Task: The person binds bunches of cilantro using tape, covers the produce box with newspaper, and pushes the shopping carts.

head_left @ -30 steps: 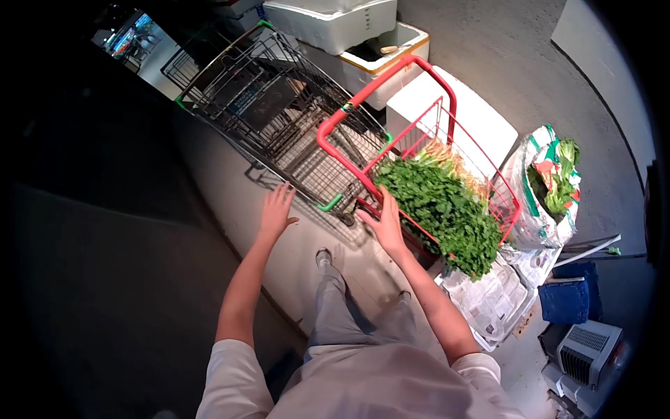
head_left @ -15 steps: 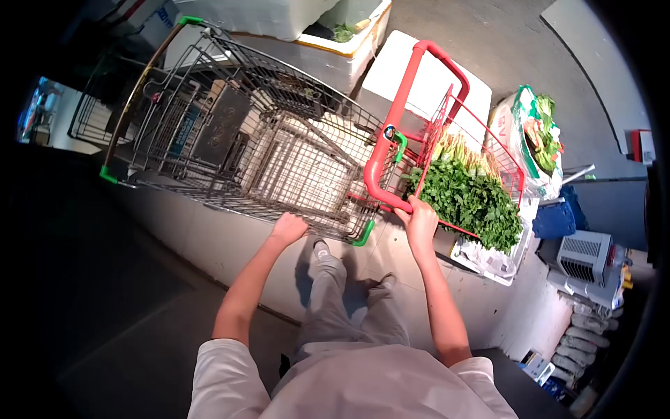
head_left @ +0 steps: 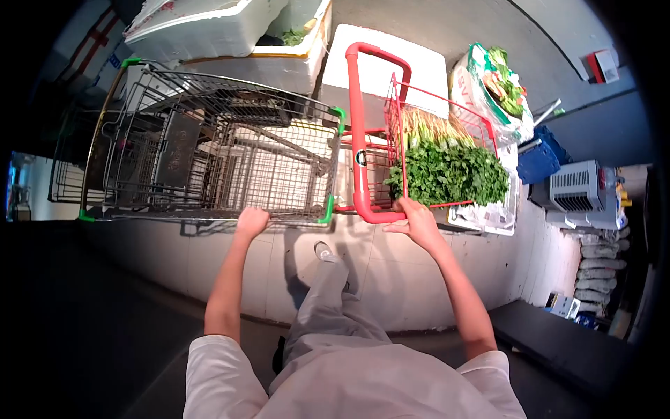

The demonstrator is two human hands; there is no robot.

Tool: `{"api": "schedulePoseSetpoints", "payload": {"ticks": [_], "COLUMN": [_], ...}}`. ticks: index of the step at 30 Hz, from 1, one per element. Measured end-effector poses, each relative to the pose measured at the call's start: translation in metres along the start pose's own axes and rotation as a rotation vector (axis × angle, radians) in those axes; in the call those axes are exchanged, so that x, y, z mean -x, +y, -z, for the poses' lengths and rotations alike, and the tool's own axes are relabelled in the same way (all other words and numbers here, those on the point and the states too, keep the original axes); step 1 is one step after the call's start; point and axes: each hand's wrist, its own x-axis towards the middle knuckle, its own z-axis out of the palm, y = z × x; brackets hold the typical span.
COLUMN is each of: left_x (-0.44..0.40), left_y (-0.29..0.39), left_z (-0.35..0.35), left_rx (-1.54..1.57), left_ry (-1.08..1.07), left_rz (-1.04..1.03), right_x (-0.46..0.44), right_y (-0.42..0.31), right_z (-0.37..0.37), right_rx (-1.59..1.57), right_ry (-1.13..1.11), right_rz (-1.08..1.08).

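Note:
My left hand (head_left: pixel 252 222) is closed round the near top rim of the grey wire shopping cart (head_left: pixel 279 221), left of its green corner. The cart's basket shows its bare wire floor. At the lower end of the red handle (head_left: pixel 357 119), my right hand (head_left: pixel 417 220) has its fingers closed on the red bar. That handle belongs to a red wire cart (head_left: pixel 474 108) standing to the right of the grey one. Leafy green bunches (head_left: pixel 453 173) with pale roots fill the red cart.
White foam boxes (head_left: pixel 293 73) stand behind the grey cart, and a white foam block (head_left: pixel 426 66) behind the red one. A bag of greens (head_left: pixel 464 87), a blue crate (head_left: pixel 537 159) and a grey appliance (head_left: pixel 576 187) are at the right. A dark ledge (head_left: pixel 558 335) lies lower right.
Both hands, open and reaching a second ago, have closed on the cart rim and the red handle. The view has turned, and the two carts now stand nearly side by side.

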Motion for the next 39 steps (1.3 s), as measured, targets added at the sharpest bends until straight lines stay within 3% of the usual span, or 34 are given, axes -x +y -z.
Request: {"api": "schedulePoseSetpoints", "payload": {"ticks": [2,6,8,10,12,13,16,23,30,38,39], "left_x": [0.000,-0.014,-0.014,-0.016,-0.018,-0.021,-0.019,-0.017,-0.008,-0.017,-0.013], "left_y": [-0.004,-0.011,-0.011,-0.016,-0.018,-0.019,-0.024,-0.034,-0.041,-0.042,-0.031], "left_z": [0.018,0.013,0.015,0.012,0.006,0.010,0.008,0.000,-0.009,-0.027,-0.007], "left_rx": [-0.002,-0.017,0.009,0.023,-0.001,0.008,-0.002,0.009,0.004,-0.033,-0.015], "left_ry": [-0.036,0.009,0.017,0.016,0.019,-0.001,-0.003,-0.003,-0.023,-0.011,-0.103], "left_rz": [-0.022,-0.054,-0.060,-0.076,-0.097,-0.083,-0.096,-0.129,-0.159,-0.056,0.010], "right_x": [-0.006,-0.051,-0.068,-0.065,-0.063,-0.058,-0.043,0.005,0.113,0.238,0.250], "right_y": [-0.015,-0.117,-0.122,-0.127,-0.121,-0.112,-0.110,-0.104,-0.095,-0.040,-0.035], "right_z": [-0.015,-0.003,-0.030,-0.044,-0.044,-0.042,-0.045,-0.058,-0.056,-0.059,-0.057], "right_rx": [-0.370,-0.600,-0.263,-0.003,0.196,0.218,0.274,0.282,0.394,0.282,0.285], "right_ry": [0.222,0.324,0.205,0.380,0.368,0.413,0.384,0.347,0.296,0.357,0.367], "right_rz": [0.135,-0.428,-0.528,-0.572,-0.717,-0.598,-0.543,-0.591,-0.602,-0.553,-0.555]}}
